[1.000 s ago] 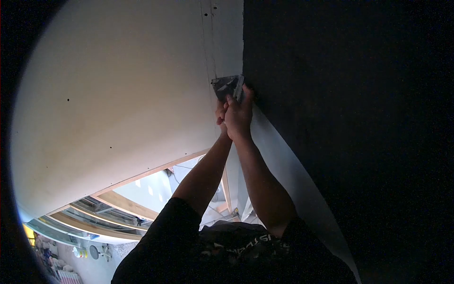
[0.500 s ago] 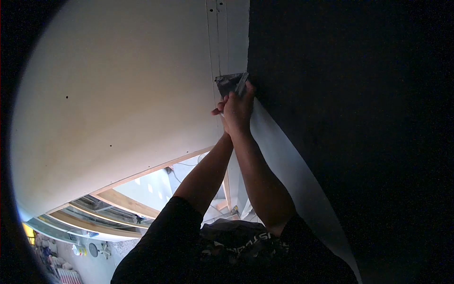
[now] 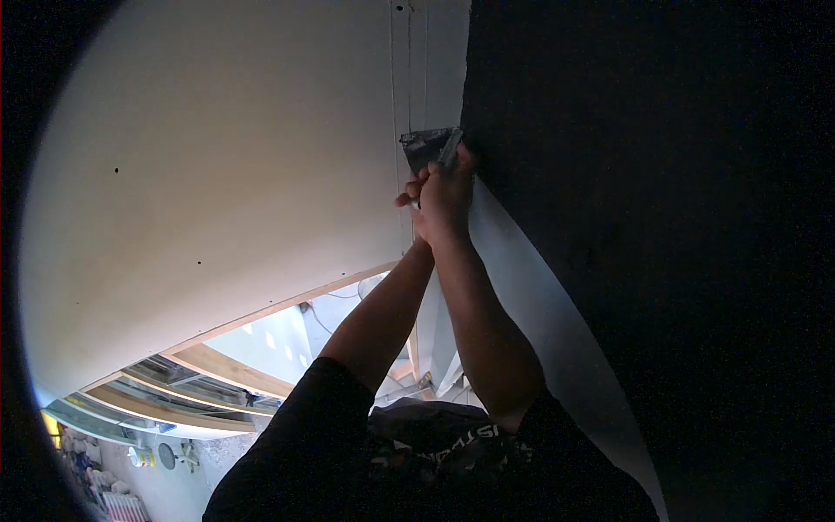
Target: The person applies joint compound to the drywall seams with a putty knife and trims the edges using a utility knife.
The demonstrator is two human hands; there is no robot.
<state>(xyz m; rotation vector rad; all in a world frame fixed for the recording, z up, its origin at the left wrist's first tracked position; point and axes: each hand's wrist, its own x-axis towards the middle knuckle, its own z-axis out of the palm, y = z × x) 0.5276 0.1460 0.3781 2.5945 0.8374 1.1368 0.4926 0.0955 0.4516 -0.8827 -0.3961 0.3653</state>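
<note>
Both arms reach up to a white plasterboard panel [image 3: 226, 174]. My right hand [image 3: 450, 202] is closed around the handle of a grey putty knife [image 3: 428, 146], whose blade lies flat on the board beside a vertical joint [image 3: 409, 70]. My left hand [image 3: 412, 191] is mostly hidden behind the right one; only a few curled fingers show, wrapped on the same handle. The blade sits right at the border of a dark, unlit surface [image 3: 652, 217] on the right.
A wooden beam [image 3: 287, 304] edges the board's lower side. Below it an opening shows metal framing [image 3: 174, 374] and a room with small objects [image 3: 113, 487] far down. My black shirt [image 3: 426, 461] fills the bottom of the view.
The view has shifted slightly, and hands and putty knife sit a little further right and higher along the joint. The grip is unchanged.
</note>
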